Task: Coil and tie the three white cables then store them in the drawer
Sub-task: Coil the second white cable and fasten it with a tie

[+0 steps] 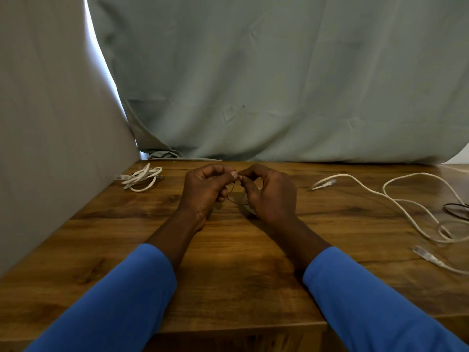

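Both the left hand and the right hand pinch a thin dark tie, fingertips together (the tying step, I judge); next it needs twisting tight.

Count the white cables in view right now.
3: coiled cable at back left; loose cable sprawled at right; third cable, mostly hidden, under the right hand.

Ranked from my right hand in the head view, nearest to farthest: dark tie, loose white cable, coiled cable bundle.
1. Dark tie, pinched by the right hand.
2. Loose white cable, to its right.
3. Coiled cable bundle, far left.
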Motion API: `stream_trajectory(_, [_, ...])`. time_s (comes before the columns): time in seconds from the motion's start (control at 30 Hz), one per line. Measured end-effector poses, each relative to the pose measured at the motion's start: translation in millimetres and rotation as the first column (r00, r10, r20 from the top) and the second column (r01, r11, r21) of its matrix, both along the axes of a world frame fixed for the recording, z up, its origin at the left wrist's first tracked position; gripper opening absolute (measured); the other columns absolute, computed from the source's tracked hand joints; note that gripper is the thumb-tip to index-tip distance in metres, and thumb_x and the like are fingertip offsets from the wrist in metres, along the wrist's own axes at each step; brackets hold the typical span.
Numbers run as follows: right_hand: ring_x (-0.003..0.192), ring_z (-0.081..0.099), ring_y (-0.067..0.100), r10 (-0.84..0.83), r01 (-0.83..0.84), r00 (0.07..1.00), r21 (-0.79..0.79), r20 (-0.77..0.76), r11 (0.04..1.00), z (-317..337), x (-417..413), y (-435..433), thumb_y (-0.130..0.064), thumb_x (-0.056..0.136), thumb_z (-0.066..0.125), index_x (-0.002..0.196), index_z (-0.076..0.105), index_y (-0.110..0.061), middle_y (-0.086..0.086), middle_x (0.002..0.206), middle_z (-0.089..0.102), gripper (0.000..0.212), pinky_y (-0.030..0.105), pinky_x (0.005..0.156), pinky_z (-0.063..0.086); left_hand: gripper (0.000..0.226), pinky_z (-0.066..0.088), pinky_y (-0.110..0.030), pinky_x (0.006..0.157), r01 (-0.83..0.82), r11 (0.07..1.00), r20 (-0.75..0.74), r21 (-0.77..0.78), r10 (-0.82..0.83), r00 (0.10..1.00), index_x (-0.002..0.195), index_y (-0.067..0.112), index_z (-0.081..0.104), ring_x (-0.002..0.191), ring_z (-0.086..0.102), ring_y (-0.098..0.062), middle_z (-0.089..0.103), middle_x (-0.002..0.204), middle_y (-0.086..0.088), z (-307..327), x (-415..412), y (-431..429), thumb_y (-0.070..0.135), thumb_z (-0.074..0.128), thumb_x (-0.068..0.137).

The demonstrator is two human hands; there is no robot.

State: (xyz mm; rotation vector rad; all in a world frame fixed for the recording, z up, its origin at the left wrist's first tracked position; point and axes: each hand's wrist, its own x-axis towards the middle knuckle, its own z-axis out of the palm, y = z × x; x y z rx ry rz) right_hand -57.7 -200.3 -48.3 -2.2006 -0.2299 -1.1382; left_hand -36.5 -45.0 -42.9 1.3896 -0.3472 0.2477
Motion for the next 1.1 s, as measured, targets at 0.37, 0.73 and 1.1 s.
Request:
stream_trajectory(0.37, [0.068, 0.065, 0.007, 0.000, -0.001, 1.000, 0.017, 0.007, 1.000, -0.7, -3.6, 2.7, -0.043, 0.094, 0.069, 0.099, 0.077, -0.035, -0.015, 0.085, 0.076, 0.013, 0.037, 0.064, 0.055, 0.010, 0.046, -0.022, 0.052, 0.031, 0.998, -0.019, 0.048, -0.030, 0.999, 0.093, 0.008, 0.079, 0.055, 0.053, -0.007, 0.076, 0.085, -0.008, 0.1, 1.4, 3.4, 0.011, 0.082, 0.085])
stream_trajectory(0.73, [0.087, 0.071, 0.005, 0.106, -0.105, 0.994, 0.035, -0.032, 0.994, -0.1, -3.9, 5.7, -0.041, 0.097, 0.064, 0.112, 0.078, -0.034, -0.016, 0.100, 0.079, 0.021, 0.039, 0.077, 0.058, 0.004, 0.051, -0.028, 0.063, -0.003, 1.000, 0.015, 0.006, 0.003, 1.000, 0.088, 0.012, 0.078, 0.064, 0.059, -0.008, 0.075, 0.074, -0.001, 2.5, -2.8, 3.4, 0.010, 0.075, 0.090])
stream_trajectory(1.1, [0.079, 0.069, 0.007, 0.034, -0.034, 0.999, 0.011, -0.031, 0.999, 0.2, -1.0, 4.5, -0.049, 0.097, 0.063, 0.101, 0.070, -0.034, -0.013, 0.093, 0.076, 0.017, 0.037, 0.070, 0.055, 0.005, 0.049, -0.024, 0.059, 0.028, 0.996, 0.039, 0.082, -0.031, 0.999, 0.094, 0.007, 0.077, 0.061, 0.058, -0.009, 0.076, 0.080, -0.007, 2.6, -2.2, 2.5, 0.011, 0.074, 0.092])
